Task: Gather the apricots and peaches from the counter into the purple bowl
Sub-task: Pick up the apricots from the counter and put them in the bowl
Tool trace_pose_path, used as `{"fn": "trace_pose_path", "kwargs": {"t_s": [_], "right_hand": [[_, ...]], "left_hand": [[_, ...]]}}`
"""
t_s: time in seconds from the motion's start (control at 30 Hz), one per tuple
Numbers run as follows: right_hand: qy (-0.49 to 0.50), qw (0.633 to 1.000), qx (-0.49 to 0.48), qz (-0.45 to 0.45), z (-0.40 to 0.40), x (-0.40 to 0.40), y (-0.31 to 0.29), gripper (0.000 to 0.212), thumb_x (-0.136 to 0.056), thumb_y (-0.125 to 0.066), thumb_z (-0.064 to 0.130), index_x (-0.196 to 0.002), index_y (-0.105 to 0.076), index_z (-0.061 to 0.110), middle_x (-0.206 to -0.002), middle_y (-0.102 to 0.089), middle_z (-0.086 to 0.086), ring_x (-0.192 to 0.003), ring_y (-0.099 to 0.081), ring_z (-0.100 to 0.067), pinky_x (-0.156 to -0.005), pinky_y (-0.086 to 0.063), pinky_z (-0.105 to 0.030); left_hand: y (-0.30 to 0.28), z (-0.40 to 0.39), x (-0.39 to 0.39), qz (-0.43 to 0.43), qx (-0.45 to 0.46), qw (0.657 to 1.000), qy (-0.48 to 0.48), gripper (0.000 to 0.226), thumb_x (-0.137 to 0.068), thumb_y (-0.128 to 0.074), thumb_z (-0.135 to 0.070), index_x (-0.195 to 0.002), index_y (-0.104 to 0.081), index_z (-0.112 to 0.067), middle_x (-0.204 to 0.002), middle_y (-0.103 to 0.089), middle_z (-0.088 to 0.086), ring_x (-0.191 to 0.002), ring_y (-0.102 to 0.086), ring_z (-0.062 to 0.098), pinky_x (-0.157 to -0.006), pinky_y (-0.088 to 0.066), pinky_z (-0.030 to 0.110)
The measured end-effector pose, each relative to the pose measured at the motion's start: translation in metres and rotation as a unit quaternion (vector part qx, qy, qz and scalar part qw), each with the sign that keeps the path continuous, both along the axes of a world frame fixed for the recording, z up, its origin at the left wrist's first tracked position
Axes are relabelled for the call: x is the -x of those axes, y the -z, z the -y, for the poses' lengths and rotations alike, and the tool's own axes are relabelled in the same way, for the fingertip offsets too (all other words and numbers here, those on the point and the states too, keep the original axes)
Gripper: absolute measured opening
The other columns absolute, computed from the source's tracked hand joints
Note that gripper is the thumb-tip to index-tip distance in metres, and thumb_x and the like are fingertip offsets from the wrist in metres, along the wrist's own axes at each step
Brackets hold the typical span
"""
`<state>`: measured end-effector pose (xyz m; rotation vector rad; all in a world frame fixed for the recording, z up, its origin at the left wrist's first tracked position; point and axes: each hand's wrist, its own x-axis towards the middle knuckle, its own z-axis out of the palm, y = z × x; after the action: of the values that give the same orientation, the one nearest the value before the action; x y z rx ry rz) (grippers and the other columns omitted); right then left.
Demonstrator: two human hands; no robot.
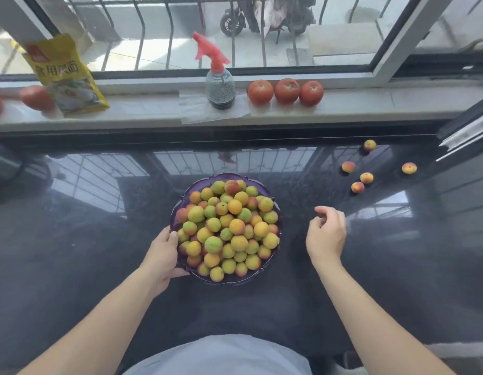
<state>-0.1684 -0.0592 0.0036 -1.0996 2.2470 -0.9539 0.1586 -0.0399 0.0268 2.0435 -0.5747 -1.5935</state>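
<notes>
The purple bowl (181,209), near centre, looked heavy, heaped with fruit; the left hand (160,257) gripped its rim. Five loose apricots (366,178), far right, seemed soft, best cupped gently. The right hand (327,234) hovered, fingers loosely curled, empty.

Both forearms were bare to the near frame edge; no sleeves, watch or rings visible. Left hand (162,255) and right hand (327,234) ungloved. Torso wore a pale grey-blue garment (221,355), plain, unmarked.
</notes>
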Motion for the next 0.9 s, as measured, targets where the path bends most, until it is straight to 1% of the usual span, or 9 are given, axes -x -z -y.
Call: {"fn": "trace_pose_path", "kwargs": {"t_s": [0.07, 0.13, 0.27, 0.37, 0.47, 0.67, 0.73, 0.8, 0.9], "right_hand": [[0.012, 0.999, -0.024, -0.027, 0.008, 0.027, 0.010, 0.032, -0.092, -0.051, 0.002, -0.118, -0.066, 0.015, -0.124, -0.049, -0.002, -0.100, -0.057, -0.024, -0.091, -0.045, -0.037], [0.003, 0.995, -0.049, -0.084, 0.025, 0.052, 0.013, 0.041, -0.093, -0.052, 0.005, -0.130, -0.062, 0.019, -0.135, -0.043, -0.004, -0.112, -0.053, -0.029, -0.096, -0.046, -0.043], [-0.071, 0.973, -0.143, -0.168, 0.057, 0.087, 0.012, 0.052, -0.098, -0.049, 0.011, -0.148, -0.045, 0.025, -0.151, -0.024, -0.007, -0.122, -0.040, -0.036, -0.096, -0.042, -0.048], [-0.107, 0.954, -0.209, -0.188, 0.066, 0.103, 0.013, 0.047, -0.099, -0.045, 0.010, -0.144, -0.047, 0.021, -0.154, -0.018, -0.005, -0.124, -0.034, -0.035, -0.097, -0.040, -0.048], [-0.129, 0.942, -0.219, -0.220, 0.066, 0.115, 0.014, 0.039, -0.098, -0.045, 0.006, -0.135, -0.050, 0.018, -0.151, -0.020, -0.004, -0.121, -0.037, -0.036, -0.094, -0.043, -0.051], [-0.108, 0.957, -0.209, -0.171, 0.060, 0.130, 0.010, 0.036, -0.095, -0.052, 0.007, -0.128, -0.053, 0.019, -0.133, -0.031, -0.001, -0.108, -0.047, -0.032, -0.088, -0.049, -0.046], [-0.100, 0.961, -0.201, -0.160, 0.054, 0.132, 0.014, 0.036, -0.095, -0.054, 0.008, -0.129, -0.054, 0.017, -0.142, -0.030, 0.001, -0.115, -0.048, -0.032, -0.090, -0.048, -0.043], [-0.110, 0.961, -0.198, -0.158, 0.052, 0.134, 0.017, 0.039, -0.094, -0.055, 0.008, -0.133, -0.054, 0.016, -0.155, -0.026, 0.002, -0.129, -0.041, -0.032, -0.101, -0.043, -0.043], [-0.137, 0.953, -0.209, -0.170, 0.054, 0.134, 0.016, 0.044, -0.096, -0.052, 0.009, -0.138, -0.052, 0.019, -0.158, -0.024, 0.001, -0.135, -0.032, -0.031, -0.109, -0.036, -0.042]], "left_hand": [[0.001, -0.003, 0.016, -0.015, 0.003, 1.000, -0.006, 0.033, -0.118, -0.025, -0.035, -0.136, -0.053, -0.035, -0.133, -0.069, 0.000, -0.112, -0.072, 0.029, -0.074, -0.062, 0.045], [0.001, -0.005, 0.034, -0.036, 0.007, 0.999, -0.015, 0.031, -0.119, -0.024, -0.032, -0.137, -0.050, -0.034, -0.133, -0.066, 0.000, -0.113, -0.071, 0.029, -0.071, -0.063, 0.044], [-0.001, -0.010, 0.064, -0.073, 0.008, 0.997, -0.022, 0.031, -0.119, -0.027, -0.028, -0.141, -0.048, -0.031, -0.132, -0.067, 0.002, -0.110, -0.074, 0.031, -0.070, -0.065, 0.045], [-0.004, -0.014, 0.072, -0.098, 0.007, 0.995, -0.004, 0.030, -0.119, -0.030, -0.027, -0.140, -0.051, -0.031, -0.131, -0.070, 0.002, -0.110, -0.075, 0.031, -0.078, -0.066, 0.049], [-0.003, -0.015, 0.064, -0.080, 0.004, 0.996, 0.045, 0.026, -0.118, -0.036, -0.028, -0.138, -0.052, -0.030, -0.129, -0.074, 0.005, -0.100, -0.080, 0.026, -0.083, -0.065, 0.046], [-0.003, -0.008, 0.056, -0.068, 0.001, 0.993, 0.098, 0.034, -0.114, -0.042, -0.020, -0.144, -0.050, -0.033, -0.123, -0.078, 0.001, -0.100, -0.080, 0.023, -0.092, -0.063, 0.046], [-0.006, -0.006, 0.059, -0.059, 0.006, 0.991, 0.117, 0.034, -0.113, -0.042, -0.021, -0.144, -0.048, -0.034, -0.123, -0.077, 0.000, -0.098, -0.080, 0.021, -0.093, -0.063, 0.045], [-0.009, -0.005, 0.059, -0.054, 0.006, 0.990, 0.132, 0.033, -0.113, -0.045, -0.028, -0.145, -0.045, -0.033, -0.123, -0.077, 0.000, -0.097, -0.081, 0.020, -0.092, -0.063, 0.044], [-0.011, -0.007, 0.059, -0.052, -0.001, 0.987, 0.151, 0.033, -0.112, -0.047, -0.035, -0.144, -0.044, -0.031, -0.119, -0.080, 0.000, -0.097, -0.081, 0.019, -0.091, -0.062, 0.042]]}}
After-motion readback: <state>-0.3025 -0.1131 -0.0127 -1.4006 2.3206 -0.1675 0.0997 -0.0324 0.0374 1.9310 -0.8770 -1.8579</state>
